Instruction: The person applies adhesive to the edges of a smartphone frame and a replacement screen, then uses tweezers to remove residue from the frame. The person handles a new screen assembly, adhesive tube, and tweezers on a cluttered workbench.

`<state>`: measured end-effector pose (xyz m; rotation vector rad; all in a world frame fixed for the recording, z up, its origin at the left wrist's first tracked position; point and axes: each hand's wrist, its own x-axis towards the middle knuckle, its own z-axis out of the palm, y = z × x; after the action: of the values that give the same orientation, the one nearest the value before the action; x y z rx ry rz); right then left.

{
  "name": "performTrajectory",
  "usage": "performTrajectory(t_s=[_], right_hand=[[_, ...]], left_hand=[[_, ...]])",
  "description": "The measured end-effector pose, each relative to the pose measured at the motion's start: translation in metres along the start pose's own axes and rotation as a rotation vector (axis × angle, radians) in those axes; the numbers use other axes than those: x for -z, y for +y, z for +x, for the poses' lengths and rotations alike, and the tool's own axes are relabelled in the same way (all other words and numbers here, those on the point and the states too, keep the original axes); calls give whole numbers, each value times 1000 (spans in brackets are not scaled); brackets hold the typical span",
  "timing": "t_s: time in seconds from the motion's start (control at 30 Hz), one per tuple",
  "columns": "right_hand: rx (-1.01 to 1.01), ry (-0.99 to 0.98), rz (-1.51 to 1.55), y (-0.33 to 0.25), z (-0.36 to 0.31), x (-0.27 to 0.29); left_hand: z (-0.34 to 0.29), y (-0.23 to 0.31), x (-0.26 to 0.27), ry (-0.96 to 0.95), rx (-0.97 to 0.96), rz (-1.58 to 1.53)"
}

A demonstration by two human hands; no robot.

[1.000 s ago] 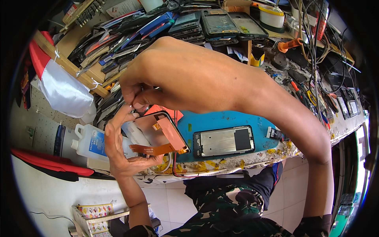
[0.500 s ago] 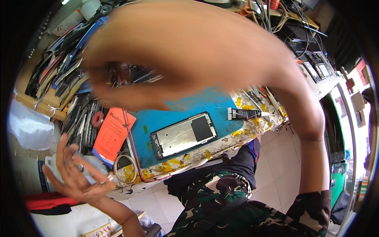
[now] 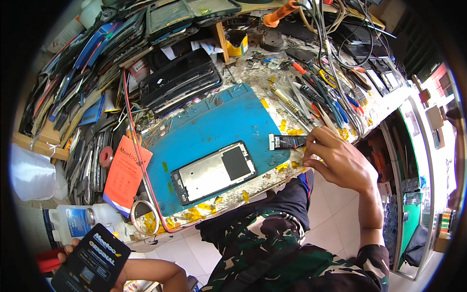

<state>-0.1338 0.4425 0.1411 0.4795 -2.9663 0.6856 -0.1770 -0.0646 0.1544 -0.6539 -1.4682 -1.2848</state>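
Observation:
My left hand (image 3: 120,279) grips a flat black package (image 3: 90,265) with rounded corners and pale printing. Its fingertips curl over the package's left edge, and most of the hand is hidden behind it. At the bench's front edge, my right hand (image 3: 338,160) has its fingers closed at the narrow end of a black glue tube (image 3: 288,142), whose flat white end points left. The fingers cover the tube's nozzle. Between the hands, a phone frame (image 3: 204,176), silvery inside with a black square patch, lies on a blue work mat (image 3: 219,117).
An orange printed packet (image 3: 125,170) and a tape roll (image 3: 144,217) lie left of the mat. Stacked phone housings (image 3: 182,80) stand behind it. Pliers and screwdrivers (image 3: 318,90) crowd the right, with cables hanging over. A white jug (image 3: 72,221) stands at left.
My right arm, blurred across the view before, has come down to the glue tube. My left hand, open and bare before, now holds the black package.

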Motion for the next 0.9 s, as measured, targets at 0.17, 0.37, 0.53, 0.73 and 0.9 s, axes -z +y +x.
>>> performTrajectory(t_s=[0.17,0.37,0.53,0.73,0.9], right_hand=[[-20,71,-25,1,1,-2],[-24,263,-138,-12,11,-4],[162,404,260,-51,19,-4],[443,232,681,-105,43,-45],[394,241,828,-112,43,-64]], left_hand=[[-6,13,-14,-133,-88,-349],[-10,32,-30,-267,227,-643],[-36,50,-88,-367,415,-600],[-57,59,-147,-477,511,-585],[-63,44,-161,-535,427,-711]])
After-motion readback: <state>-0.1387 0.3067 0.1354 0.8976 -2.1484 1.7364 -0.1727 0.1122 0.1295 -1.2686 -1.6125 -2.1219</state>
